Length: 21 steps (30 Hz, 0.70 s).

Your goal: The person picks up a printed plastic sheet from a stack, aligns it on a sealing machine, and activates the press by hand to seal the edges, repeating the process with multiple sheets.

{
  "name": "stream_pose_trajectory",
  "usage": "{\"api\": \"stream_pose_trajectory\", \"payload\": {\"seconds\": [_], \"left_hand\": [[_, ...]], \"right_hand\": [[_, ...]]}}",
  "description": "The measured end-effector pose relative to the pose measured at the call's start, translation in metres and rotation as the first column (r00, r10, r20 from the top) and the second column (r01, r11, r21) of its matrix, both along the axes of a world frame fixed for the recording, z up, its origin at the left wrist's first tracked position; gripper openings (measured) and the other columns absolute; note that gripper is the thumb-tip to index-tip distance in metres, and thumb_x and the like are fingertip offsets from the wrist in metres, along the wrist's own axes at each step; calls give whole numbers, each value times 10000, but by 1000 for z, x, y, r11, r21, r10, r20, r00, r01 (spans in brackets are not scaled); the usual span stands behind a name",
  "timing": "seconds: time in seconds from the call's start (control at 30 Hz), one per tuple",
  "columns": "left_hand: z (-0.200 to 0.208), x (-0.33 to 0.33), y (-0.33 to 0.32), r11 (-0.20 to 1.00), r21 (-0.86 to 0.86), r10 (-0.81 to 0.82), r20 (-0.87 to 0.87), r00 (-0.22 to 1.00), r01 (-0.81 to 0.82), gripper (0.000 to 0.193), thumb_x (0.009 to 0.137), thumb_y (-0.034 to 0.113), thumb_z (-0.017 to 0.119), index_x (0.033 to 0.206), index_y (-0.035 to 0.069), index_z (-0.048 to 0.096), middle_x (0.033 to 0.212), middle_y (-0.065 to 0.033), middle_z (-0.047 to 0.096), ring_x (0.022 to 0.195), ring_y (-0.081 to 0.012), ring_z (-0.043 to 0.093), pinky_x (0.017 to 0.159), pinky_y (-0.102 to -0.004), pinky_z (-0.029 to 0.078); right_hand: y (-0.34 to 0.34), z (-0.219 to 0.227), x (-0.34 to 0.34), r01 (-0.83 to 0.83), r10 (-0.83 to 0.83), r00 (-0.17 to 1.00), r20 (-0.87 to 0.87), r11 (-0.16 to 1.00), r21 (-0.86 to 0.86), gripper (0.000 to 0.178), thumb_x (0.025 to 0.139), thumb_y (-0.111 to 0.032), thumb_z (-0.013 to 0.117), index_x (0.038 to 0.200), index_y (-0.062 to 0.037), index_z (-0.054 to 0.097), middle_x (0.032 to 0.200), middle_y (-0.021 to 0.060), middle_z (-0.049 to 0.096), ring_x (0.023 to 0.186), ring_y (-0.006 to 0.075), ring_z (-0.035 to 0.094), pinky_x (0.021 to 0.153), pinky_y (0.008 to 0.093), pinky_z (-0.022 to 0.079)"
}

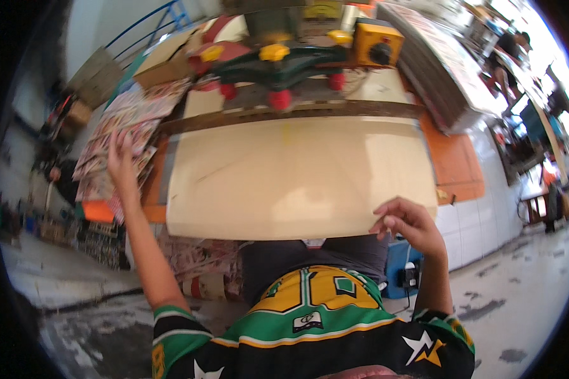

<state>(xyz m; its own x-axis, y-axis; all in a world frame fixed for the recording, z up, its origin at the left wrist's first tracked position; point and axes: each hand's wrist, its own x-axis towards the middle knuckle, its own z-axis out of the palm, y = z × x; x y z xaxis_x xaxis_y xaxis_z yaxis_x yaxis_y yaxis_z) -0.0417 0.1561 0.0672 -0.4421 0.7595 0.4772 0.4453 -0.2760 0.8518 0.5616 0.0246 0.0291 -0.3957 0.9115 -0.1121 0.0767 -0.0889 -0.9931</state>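
Observation:
A large cream-coloured board [297, 177] lies flat in front of me on the machine's bed, with a few thin dark marks on its left part. My left hand [121, 158] is off to the left, over loose printed sheets [117, 123] in a fanned pile; its fingers are stretched out, and I see no sheet gripped in them. Close to the board's front right corner hovers my right hand [412, 226], its fingers loosely curled but apart, with nothing visible between them. Whether its fingertips touch the board I cannot tell.
Across the board's far edge runs a brown metal bar [297, 115]. Behind it stands a dark green machine frame [278, 66] with yellow knobs and red feet. A yellow control box [378, 44] and a tall sheet stack [442, 69] are at right. An orange tabletop [458, 164] borders the board.

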Motion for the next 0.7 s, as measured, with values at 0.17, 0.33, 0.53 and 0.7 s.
{"api": "stream_pose_trajectory", "payload": {"seconds": [0.17, 0.33, 0.53, 0.7], "left_hand": [[-13, 67, -45, 987, -137, -110, -151, 982, 89, 455, 1063, 271, 592, 1427, -1, 573, 1369, -115, 638, 1239, -174, 602, 1008, -302, 469], [-51, 106, -70, 960, -248, -183, -204, 962, 130, 321, 1048, 214, 615, 1279, 3, 686, 1180, -98, 717, 1083, -160, 646, 908, -295, 496], [-77, 142, -94, 945, -238, -249, -78, 965, 225, 312, 1051, 209, 615, 1259, -11, 693, 1079, -85, 715, 1009, -146, 652, 898, -303, 507], [-90, 152, -99, 930, -280, -246, 6, 969, 238, 312, 1059, 218, 610, 1245, -16, 697, 1064, -88, 709, 990, -138, 657, 865, -287, 516]], "right_hand": [[28, 44, 44, 267, -369, 905, 213, 881, 391, 210, 1024, -123, 623, 1202, -13, 646, 962, 62, 742, 860, 130, 698, 753, 285, 524], [67, 78, 95, 227, -845, 467, 262, 401, 887, 269, 991, -142, 653, 1242, -45, 646, 1152, 103, 722, 1107, 248, 670, 910, 361, 510], [116, 73, 151, -56, -951, 119, 287, 282, 958, 497, 969, -283, 691, 1405, -81, 562, 1372, 158, 631, 1332, 357, 541, 1125, 479, 414], [137, 66, 161, -116, -931, 19, 365, 360, 926, 430, 995, -279, 644, 1368, -70, 599, 1404, 145, 617, 1332, 337, 547, 1119, 465, 422]]}}
